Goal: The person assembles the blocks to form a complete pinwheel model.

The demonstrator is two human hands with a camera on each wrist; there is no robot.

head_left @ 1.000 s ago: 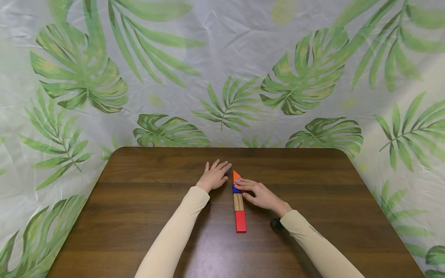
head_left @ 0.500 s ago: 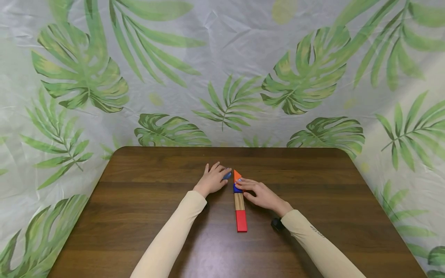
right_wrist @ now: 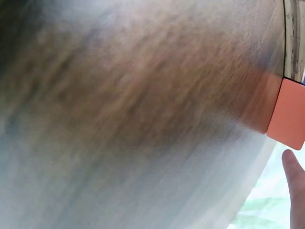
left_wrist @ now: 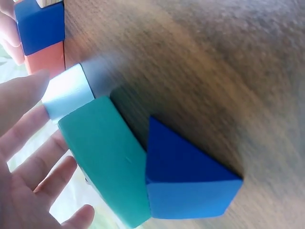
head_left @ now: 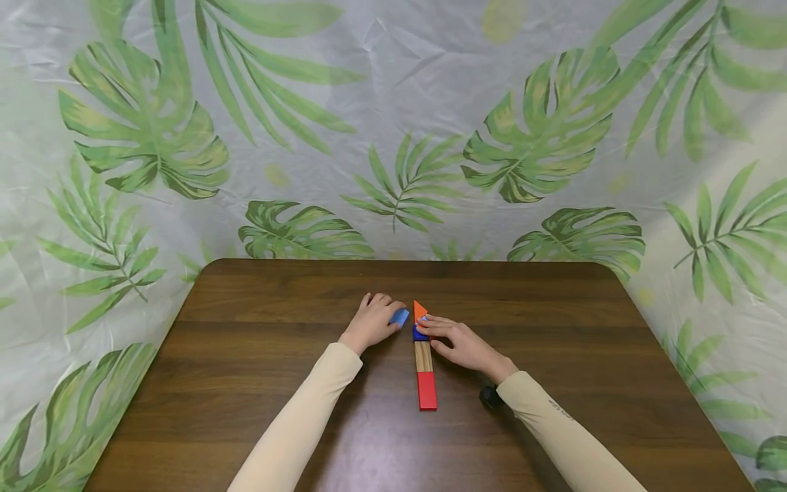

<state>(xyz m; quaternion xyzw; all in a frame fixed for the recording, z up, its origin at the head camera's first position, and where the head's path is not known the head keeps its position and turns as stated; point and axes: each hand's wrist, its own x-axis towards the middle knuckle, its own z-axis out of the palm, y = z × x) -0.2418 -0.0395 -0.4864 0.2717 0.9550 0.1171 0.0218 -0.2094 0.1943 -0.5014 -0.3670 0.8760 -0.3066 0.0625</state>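
My left hand (head_left: 371, 321) pinches a light blue block (left_wrist: 69, 93) between thumb and fingers, just left of a row of blocks. In the left wrist view a green block (left_wrist: 105, 162) and a dark blue triangular block (left_wrist: 186, 176) lie close beside it; in the head view that hand hides both. The row runs from a red block (head_left: 427, 391) through a ridged wooden block (head_left: 423, 356) and a dark blue block (head_left: 419, 335) to an orange triangular tip (head_left: 419, 309). My right hand (head_left: 464, 345) rests its extended fingers on the row's far part, partly covering it.
Everything lies on a dark wooden table (head_left: 246, 389). Behind it hangs a pale cloth (head_left: 424, 89) printed with green leaves. A black wrist device (head_left: 490, 397) sits at the right wrist, by the sleeve.
My left hand has drawn slightly towards me, its fingers bending more, and the light blue block has come with it and shows more. The right hand keeps its place on the row.
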